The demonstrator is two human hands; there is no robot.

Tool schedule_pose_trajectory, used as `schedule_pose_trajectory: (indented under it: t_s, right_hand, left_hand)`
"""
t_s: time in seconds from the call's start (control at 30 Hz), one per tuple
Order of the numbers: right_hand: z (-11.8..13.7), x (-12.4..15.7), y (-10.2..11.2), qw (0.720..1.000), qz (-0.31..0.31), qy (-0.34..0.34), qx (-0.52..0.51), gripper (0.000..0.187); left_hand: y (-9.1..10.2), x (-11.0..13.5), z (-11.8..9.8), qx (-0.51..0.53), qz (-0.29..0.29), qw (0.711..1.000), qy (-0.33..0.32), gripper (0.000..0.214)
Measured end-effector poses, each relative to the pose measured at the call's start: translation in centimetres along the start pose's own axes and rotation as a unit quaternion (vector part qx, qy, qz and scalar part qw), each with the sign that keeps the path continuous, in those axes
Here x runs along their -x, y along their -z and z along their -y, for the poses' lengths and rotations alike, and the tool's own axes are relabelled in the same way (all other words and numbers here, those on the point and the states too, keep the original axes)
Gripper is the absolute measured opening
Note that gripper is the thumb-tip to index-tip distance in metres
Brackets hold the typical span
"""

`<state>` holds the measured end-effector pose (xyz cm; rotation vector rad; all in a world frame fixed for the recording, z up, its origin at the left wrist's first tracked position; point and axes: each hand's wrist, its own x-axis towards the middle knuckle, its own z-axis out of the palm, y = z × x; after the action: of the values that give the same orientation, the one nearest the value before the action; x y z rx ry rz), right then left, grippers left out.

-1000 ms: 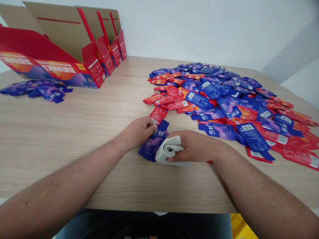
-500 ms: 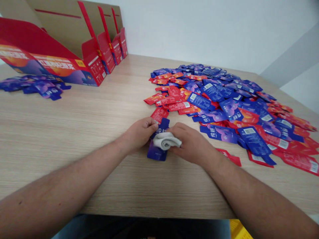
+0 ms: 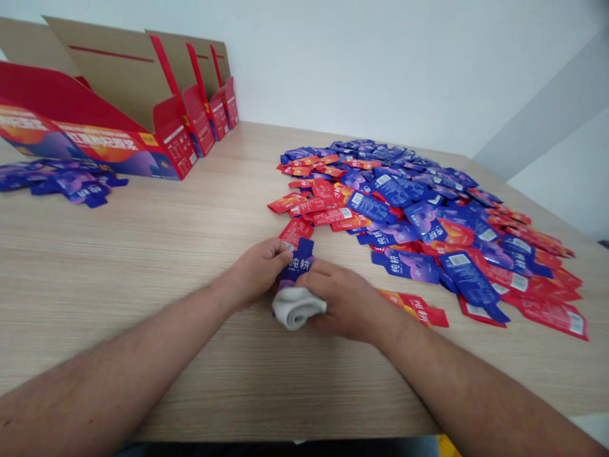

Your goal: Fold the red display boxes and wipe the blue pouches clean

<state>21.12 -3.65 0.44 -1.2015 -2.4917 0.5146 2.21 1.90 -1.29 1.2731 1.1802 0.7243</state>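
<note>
A blue pouch [image 3: 301, 262] with white lettering lies near the table's front, between my two hands. My left hand [image 3: 263, 266] is closed on its left edge, thumb on top. In my right hand [image 3: 340, 295] a rolled white cloth [image 3: 295, 308] is gripped; the cloth covers the lower part of the pouch. Just beyond the hands lies a red pouch [image 3: 297, 232], partly behind the blue one. An orange and red pouch [image 3: 419, 308] rests beside my right wrist.
A wide heap of blue and red pouches [image 3: 404, 209] spreads over the right of the table [image 3: 204, 222]. Open red cartons [image 3: 143, 146] stand at the back left. In front of them is a small pile of blue pouches [image 3: 71, 181].
My right hand has moved the cloth from the middle of the blue pouch down over its lower part. My left hand keeps its hold. The camera view has shifted slightly.
</note>
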Motion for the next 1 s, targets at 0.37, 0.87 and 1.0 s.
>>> schedule_pose_trajectory:
  t_s: [0.37, 0.87, 1.0]
  right_hand:
    - [0.48, -0.10, -0.05, 0.999, 0.044, 0.025, 0.005, 0.023]
    - [-0.23, -0.04, 0.32, 0.994, -0.071, -0.085, -0.003, 0.028]
    - [0.02, 0.02, 0.21, 1.000, 0.011, 0.007, 0.001, 0.026]
  left_hand:
    - [0.08, 0.07, -0.19, -0.001, 0.018, 1.000, -0.013, 0.019]
    - [0.01, 0.09, -0.34, 0.062, 0.034, 0.997, 0.040, 0.019]
    - [0.12, 0.07, -0.12, 0.006, 0.024, 1.000, -0.012, 0.020]
